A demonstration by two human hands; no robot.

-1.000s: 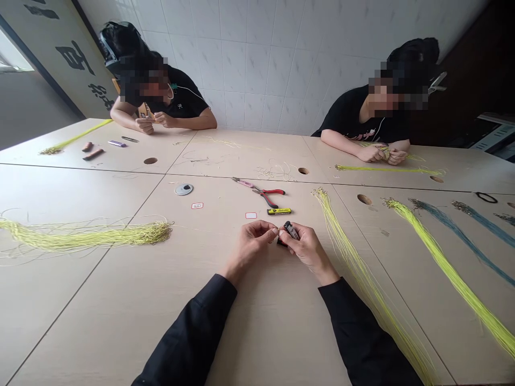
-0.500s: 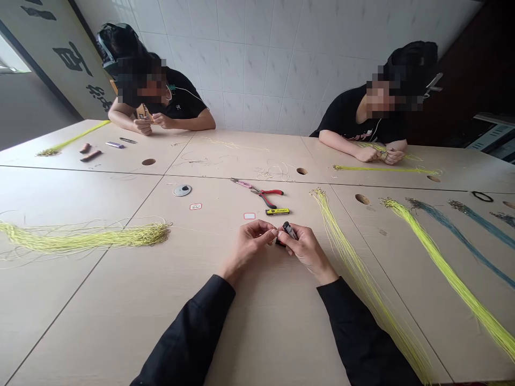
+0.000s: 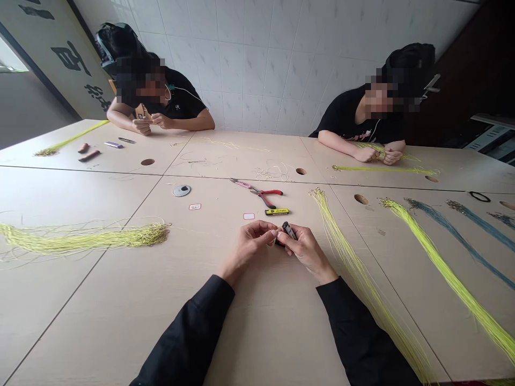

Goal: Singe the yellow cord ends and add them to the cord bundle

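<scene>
A small black lighter with a pale label (image 3: 289, 230) is gripped in my right hand (image 3: 308, 247), its fingers curled round it and the thumb pressed inward. My left hand (image 3: 252, 242) is closed in a pinch, its fingertips meeting the right thumb beside the lighter. From the yellow cord bundle (image 3: 132, 236) on the left, a thin yellow cord (image 3: 193, 231) runs toward my left hand; its end between the fingertips is too small to make out. Just beyond my hands lie a yellow lighter (image 3: 277, 212) and red-handled pliers (image 3: 269, 197).
Yellow cord bundles (image 3: 341, 252) and blue ones (image 3: 454, 236) lie to the right. Tweezers with a pink grip (image 3: 243, 184), a round metal disc (image 3: 181, 191) and small labels (image 3: 249, 216) are ahead. Two people (image 3: 181, 102) work across the table, which has round holes (image 3: 361, 199).
Almost nothing differs. The view has shifted very slightly, while both hands keep their pinch and grip at the same place.
</scene>
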